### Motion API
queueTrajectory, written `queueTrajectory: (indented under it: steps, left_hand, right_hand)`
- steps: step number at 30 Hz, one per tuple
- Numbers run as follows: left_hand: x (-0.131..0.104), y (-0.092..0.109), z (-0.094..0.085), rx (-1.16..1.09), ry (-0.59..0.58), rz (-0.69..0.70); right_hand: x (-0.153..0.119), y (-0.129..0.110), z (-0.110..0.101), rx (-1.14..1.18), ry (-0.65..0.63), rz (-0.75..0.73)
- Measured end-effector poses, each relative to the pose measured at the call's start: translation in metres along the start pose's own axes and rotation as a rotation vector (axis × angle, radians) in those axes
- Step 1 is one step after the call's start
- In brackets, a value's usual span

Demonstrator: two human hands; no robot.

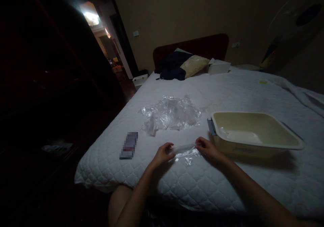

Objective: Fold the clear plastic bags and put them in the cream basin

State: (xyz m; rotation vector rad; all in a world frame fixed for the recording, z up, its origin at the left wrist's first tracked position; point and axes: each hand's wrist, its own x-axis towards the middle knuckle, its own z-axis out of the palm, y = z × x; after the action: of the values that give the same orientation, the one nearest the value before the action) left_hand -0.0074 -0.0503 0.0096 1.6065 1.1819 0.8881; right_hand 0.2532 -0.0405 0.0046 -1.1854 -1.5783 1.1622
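Left to right, we log: a lit doorway [101,27] past the dark left side. A blurred-out rectangular item [128,146] lies on the bed [101,168], which has a white quilted cover, near its left edge. Behind that, a white box [140,80] stands beside the bed, at the far left corner.

Next, our left hand [163,153], thumb and fingertips closed on the left end of a clear plastic piece [186,150]. Beyond it, a spread heap of crumpled clear plastic [172,114] lies on the bed, apart from both hands. Farther back, dark cloth [174,65] and a tan pillow [195,65] are bunched before the red-brown headboard [192,46].

The held piece is stretched between our 2 hands, just above the near part of the bed, creased and shiny. Our right hand [208,149] pinches its right end.

Further right: 1 white carton [219,67] beside the pillow, then a cream tub [255,150] with a pale rim and a grey latch on its left, just beside our right forearm. Small yellow item [263,82] behind the tub; too small to identify. Fan [307,15] far right, dim.
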Motion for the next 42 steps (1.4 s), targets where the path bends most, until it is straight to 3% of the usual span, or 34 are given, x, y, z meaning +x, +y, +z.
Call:
queueTrajectory:
  steps: [4, 14, 20, 25, 30, 36, 42]
  left_hand:
    - [-0.004, -0.002, 0.005, -0.022, 0.023, -0.007]
    - [-0.008, 0.011, 0.013, 0.321, 0.137, 0.012]
    - [-0.016, 0.011, 0.009, 0.563, 0.126, 0.223]
    - [-0.023, 0.004, 0.004, 0.707, 0.084, 0.475]
    - [-0.025, -0.004, 0.003, 0.860, 0.051, 0.630]
    - [-0.029, -0.006, 0.000, 0.882, 0.068, 0.658]
    - [-0.038, -0.002, 0.006, 0.942, 0.253, 0.574]
  right_hand:
    - [-0.001, 0.002, 0.000, 0.009, 0.033, 0.007]
    - [-0.010, 0.003, -0.003, -0.069, -0.040, -0.048]
    - [-0.020, -0.006, -0.005, -0.320, 0.021, -0.145]
    - [-0.027, -0.009, -0.009, -0.542, 0.008, -0.316]
    - [-0.034, -0.008, -0.012, -0.813, -0.024, -0.535]
    - [-0.043, -0.008, -0.017, -0.975, -0.034, -0.713]
    - [-0.053, -0.018, -0.020, -0.990, -0.177, -0.658]
